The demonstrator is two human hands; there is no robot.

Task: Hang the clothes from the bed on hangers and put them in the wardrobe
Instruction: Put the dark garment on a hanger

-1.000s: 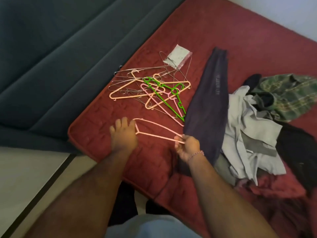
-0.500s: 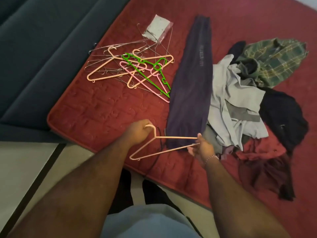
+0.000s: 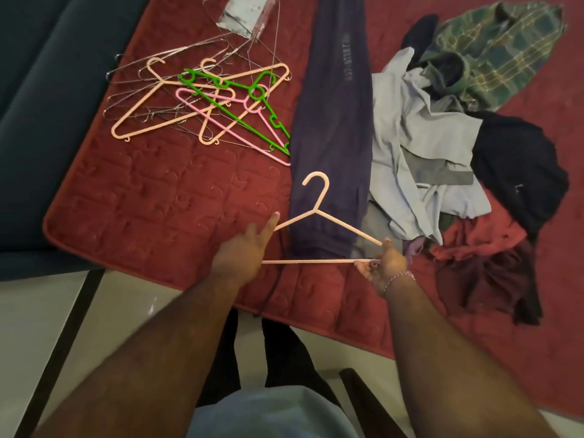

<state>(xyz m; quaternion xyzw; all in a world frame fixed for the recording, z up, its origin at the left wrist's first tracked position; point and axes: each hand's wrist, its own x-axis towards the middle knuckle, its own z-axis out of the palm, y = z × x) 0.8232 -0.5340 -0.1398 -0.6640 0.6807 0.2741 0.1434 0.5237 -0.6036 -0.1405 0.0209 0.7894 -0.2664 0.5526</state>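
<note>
The right hand (image 3: 384, 263) pinches one end of a peach hanger (image 3: 319, 216), while the left hand (image 3: 245, 248), fingers straight and spread, touches its other end. The hanger is held over the near edge of the red bed (image 3: 158, 197), its hook lying across purple trousers (image 3: 335, 121). More hangers (image 3: 202, 102) lie heaped to the left, and a clothes pile (image 3: 442, 147) to the right.

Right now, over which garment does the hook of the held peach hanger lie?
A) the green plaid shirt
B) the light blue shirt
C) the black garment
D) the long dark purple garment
D: the peach hanger, held between both hands, has its hook over the long dark purple garment.
</note>
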